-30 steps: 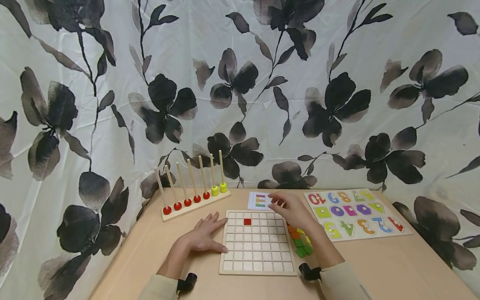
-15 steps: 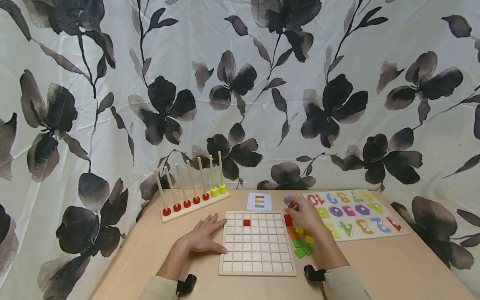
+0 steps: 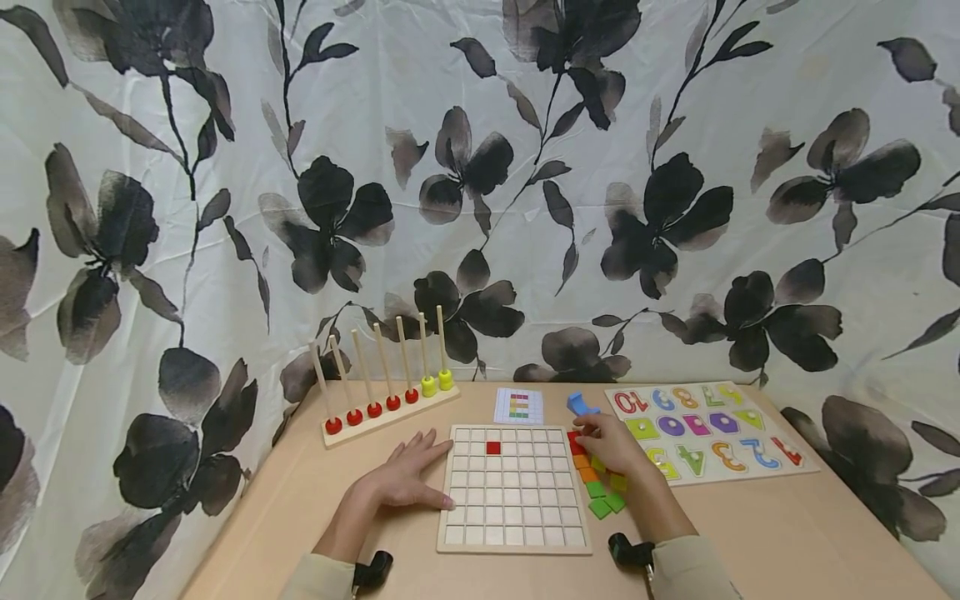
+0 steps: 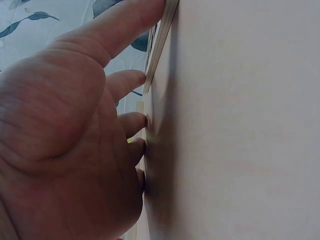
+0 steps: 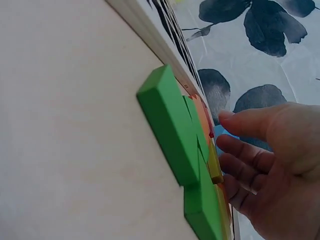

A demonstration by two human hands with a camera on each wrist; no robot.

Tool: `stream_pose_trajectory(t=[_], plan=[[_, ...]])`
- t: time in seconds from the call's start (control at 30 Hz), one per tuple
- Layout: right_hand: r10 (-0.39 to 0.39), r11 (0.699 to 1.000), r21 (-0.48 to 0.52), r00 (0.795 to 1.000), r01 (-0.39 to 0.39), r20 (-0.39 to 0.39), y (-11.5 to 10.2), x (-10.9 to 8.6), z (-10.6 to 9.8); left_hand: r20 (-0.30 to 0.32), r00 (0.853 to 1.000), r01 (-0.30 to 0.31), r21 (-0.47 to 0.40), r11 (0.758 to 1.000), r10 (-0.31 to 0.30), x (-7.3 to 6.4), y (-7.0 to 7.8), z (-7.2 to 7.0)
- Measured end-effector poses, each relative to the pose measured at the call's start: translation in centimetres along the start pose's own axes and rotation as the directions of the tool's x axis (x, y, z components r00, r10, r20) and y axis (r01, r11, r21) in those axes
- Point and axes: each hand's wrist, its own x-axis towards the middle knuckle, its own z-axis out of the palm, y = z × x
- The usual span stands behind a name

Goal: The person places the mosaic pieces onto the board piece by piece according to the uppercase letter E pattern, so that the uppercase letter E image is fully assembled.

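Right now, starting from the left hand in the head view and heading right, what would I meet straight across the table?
Left hand, grid board, right hand, number board. The coloured tiles overlap the right hand, so they're left out.

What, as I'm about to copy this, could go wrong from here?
The right hand is at the loose red, orange, yellow and green square tiles, crowded together, so it might scatter neighbours. The left hand touches the edge of the pale wooden grid board; a push could shift it and perhaps unseat the board's lone red square tile.
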Motion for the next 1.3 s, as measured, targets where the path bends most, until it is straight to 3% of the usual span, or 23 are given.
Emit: stream_pose_trajectory(t=[0.3,1.07,1.3], plan=[[-0.019,1.000,-0.018,1.000,0.019,-0.023,0.4,0.4,0.5,-0.011,1.000,-0.002,-0.004,1.000,0.002,0.0,-0.1,0.0],[0.065,0.998,-0.010,0.998,-0.065,-0.001,0.1,1.0,0.9,-0.016,1.000,-0.004,-0.014,1.000,0.004,-0.4,0.2,-0.1],[0.055,0.998,-0.014,0.998,-0.055,-0.010,0.1,0.8,1.0,-0.011,1.000,0.000,-0.012,1.000,0.000,-0.4,0.2,-0.1]])
